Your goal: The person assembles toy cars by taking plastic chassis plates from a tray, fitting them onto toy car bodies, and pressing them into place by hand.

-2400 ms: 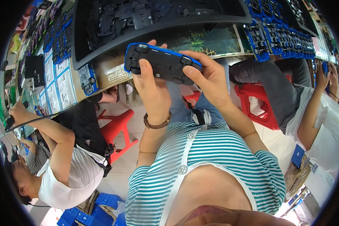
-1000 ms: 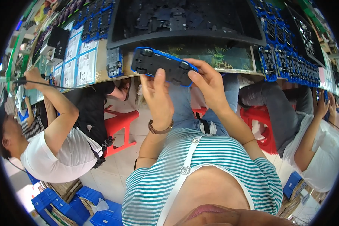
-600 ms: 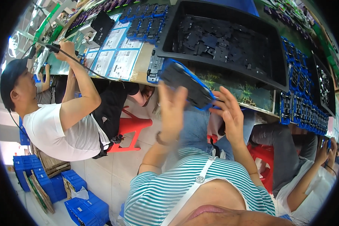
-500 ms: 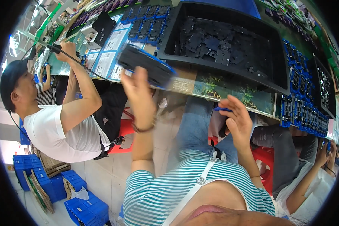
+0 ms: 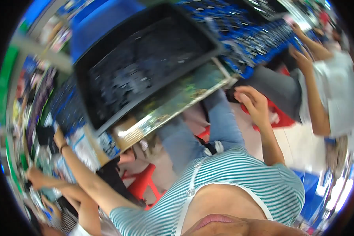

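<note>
My left arm stretches far out to the left over the workbench. My left hand (image 5: pixel 59 138) is beside a dark box-like object (image 5: pixel 47 136); blur hides whether the fingers touch it. Close to that hand lie rows of black-and-blue plastic assemblies (image 5: pixel 69 103). Another blue-and-black part (image 5: pixel 108 144) rests near the bench's front edge. My right hand (image 5: pixel 254 105) hovers above my lap, off the bench, with its fingers curled toward the thumb. Whatever may sit inside those fingers does not show.
A large black tray (image 5: pixel 124 103) of loose black plastic pieces stands in front of me, with a blue bin (image 5: pixel 94 25) behind it. More blue-and-black assemblies (image 5: pixel 255 45) fill the bench at right. People sit on both sides; a red stool (image 5: pixel 143 183) stands at lower left.
My view has swung round and blurred. My left hand has gone from holding a black-and-blue part before me to reaching far left. The blue object at my right fingers no longer shows.
</note>
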Demonstrator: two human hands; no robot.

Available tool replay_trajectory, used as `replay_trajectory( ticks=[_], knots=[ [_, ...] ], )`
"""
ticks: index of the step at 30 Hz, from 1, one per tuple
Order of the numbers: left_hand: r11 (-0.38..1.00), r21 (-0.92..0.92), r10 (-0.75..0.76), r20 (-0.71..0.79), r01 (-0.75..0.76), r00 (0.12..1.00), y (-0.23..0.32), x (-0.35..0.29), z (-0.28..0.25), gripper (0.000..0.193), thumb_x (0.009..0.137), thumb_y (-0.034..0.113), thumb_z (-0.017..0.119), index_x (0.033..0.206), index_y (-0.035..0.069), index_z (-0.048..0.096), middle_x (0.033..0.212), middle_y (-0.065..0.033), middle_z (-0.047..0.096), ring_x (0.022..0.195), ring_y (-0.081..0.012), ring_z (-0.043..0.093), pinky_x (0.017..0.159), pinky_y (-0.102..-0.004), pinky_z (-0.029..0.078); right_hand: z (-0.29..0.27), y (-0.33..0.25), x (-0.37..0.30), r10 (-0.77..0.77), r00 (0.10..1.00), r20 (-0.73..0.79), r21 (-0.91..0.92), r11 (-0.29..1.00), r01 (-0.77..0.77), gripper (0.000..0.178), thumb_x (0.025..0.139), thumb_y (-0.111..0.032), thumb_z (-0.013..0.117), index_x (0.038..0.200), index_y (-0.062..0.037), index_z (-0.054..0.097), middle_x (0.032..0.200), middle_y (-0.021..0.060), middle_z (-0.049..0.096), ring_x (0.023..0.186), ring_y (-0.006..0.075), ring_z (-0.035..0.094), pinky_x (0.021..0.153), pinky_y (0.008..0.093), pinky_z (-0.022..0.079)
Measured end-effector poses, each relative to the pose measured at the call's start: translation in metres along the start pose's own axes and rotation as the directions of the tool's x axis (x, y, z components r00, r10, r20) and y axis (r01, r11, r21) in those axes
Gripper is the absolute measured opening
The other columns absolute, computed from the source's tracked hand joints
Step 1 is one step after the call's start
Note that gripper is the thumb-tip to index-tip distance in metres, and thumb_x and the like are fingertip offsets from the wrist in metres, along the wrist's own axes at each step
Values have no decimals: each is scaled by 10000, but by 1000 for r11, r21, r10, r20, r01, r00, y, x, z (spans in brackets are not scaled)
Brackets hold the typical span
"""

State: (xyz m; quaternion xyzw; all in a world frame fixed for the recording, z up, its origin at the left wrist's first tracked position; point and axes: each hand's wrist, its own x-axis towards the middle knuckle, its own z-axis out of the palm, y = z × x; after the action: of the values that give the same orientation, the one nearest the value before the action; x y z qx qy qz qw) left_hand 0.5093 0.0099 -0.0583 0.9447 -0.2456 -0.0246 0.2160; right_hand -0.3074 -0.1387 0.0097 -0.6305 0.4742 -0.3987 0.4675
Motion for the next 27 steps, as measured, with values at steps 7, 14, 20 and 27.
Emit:
replay_trajectory(
  ticks=[7, 14, 20, 27],
  knots=[
    [928, -334, -12, -468, -164, 884, 28, -8, -13, 487, 991, 349, 392, 981, -60, 657, 967, -272, 657, 856, -341, 641, 712, -467, 500, -22, 19, 24, -346, 910, -226, -646, 753, 126, 445, 759, -143, 745, 1174, -117, 586, 1075, 65, 551, 842, 184, 609, 667, 307, 519],
    [521, -668, 401, -357, -531, 844, 271, -292, -52, 347, 998, 203, 405, 1191, -44, 553, 1222, -128, 559, 1127, -196, 522, 971, -347, 418, -20, 69, 65, -445, 871, -210, -769, 625, 134, 759, 735, -238, 771, 1351, -18, 386, 1231, 194, 517, 1081, 371, 525, 908, 424, 439],
    [227, -931, 797, 346, 285, 496, 333, -478, 66, 549, 967, 342, 491, 1392, 20, 359, 1314, -160, 499, 1185, -241, 509, 1000, -367, 408, -23, 48, 22, -376, 916, -142, -670, 717, 191, 732, 702, -186, 789, 1318, 4, 441, 1123, 205, 588, 1016, 364, 574, 861, 408, 465],
    [-284, -702, 711, 303, 653, 635, 356, -543, 108, 729, 947, 558, 364, 1484, 150, 84, 1432, -142, 352, 1301, -289, 396, 1081, -459, 312, 23, -15, -24, -452, 851, 268, -503, 687, 524, 814, 629, -266, 837, 1304, 3, 469, 1036, 159, 610, 941, 312, 598, 798, 387, 494]
  ],
)
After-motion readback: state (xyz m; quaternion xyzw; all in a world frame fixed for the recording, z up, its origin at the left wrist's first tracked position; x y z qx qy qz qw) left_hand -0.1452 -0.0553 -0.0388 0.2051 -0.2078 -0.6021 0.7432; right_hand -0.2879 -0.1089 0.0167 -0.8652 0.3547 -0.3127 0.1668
